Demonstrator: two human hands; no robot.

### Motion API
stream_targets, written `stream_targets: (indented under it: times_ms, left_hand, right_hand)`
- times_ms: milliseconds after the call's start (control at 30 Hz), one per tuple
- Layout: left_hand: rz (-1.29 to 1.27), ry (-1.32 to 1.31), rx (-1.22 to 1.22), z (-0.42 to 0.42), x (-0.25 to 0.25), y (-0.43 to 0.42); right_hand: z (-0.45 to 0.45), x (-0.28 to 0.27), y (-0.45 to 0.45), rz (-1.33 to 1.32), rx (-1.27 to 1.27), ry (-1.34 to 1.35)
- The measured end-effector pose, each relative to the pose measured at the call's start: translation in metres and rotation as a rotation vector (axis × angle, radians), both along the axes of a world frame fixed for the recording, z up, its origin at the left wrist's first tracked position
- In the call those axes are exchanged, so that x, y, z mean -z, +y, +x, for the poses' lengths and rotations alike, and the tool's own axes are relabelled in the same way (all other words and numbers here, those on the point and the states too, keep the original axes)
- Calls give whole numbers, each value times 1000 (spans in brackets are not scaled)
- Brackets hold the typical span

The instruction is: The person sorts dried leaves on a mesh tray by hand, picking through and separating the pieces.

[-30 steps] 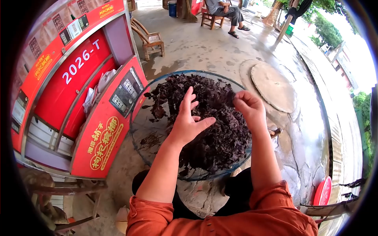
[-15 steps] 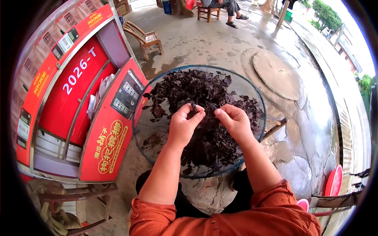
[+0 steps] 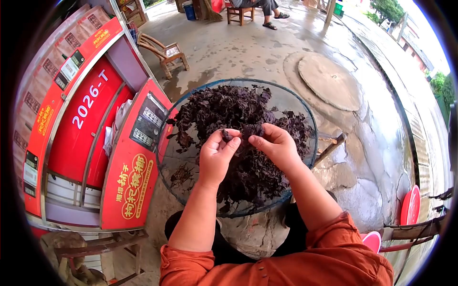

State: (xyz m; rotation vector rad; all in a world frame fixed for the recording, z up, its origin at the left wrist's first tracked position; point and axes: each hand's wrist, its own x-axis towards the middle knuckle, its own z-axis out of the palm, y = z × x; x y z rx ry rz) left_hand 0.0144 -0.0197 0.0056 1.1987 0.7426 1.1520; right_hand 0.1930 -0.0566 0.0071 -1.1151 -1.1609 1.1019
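Observation:
Dark purple-brown, crinkled leafy pieces [image 3: 229, 107] lie heaped on a round mesh tray [image 3: 312, 112] with a blue-green rim. Over the middle of the heap, my left hand [image 3: 217, 155] pinches a small dark piece between thumb and fingers. Just to its right, my right hand [image 3: 276, 147] holds a larger dark leafy piece [image 3: 252, 130] in a pinch. The fingertips of both hands are close together. Some thin brown scraps [image 3: 182, 175] lie apart at the tray's left side.
A red display cabinet [image 3: 126, 167] stands at the left. A small wooden chair [image 3: 169, 55] is beyond the tray. A seated person [image 3: 268, 12] is at the top. A round concrete cover [image 3: 329, 81] lies on the floor; red plastic items [image 3: 410, 206] are at the lower right.
My left hand, spread open a second ago, has closed on a small piece. My right hand has come down and left to meet it. The view has shifted slightly.

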Motion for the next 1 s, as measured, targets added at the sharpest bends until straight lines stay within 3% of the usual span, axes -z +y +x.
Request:
stream_targets:
  times_ms: [167, 500, 633, 700, 833, 967, 1000]
  left_hand:
    - [-116, 34, 4, -11, -3, 5]
    - [-244, -159, -24, -19, -2, 10]
    - [-213, -176, -60, -21, -4, 11]
    - [-212, -149, -40, -18, -5, 10]
    - [-240, -179, -2, -8, -6, 3]
    - [-220, -231, 40, -5, -1, 0]
    - [-172, -172, 16, -4, 0, 0]
  right_hand:
    - [3, -1, 0, 0, 12, 134]
    - [23, 7, 8, 29, 53, 255]
    - [32, -2, 4, 22, 216, 142]
    - [37, -4, 3, 84, -25, -177]
    - [10, -9, -4, -115, -198, -21]
    - [-12, 7, -2, -253, -193, 474]
    - [-14, 5, -2, -253, -194, 473]
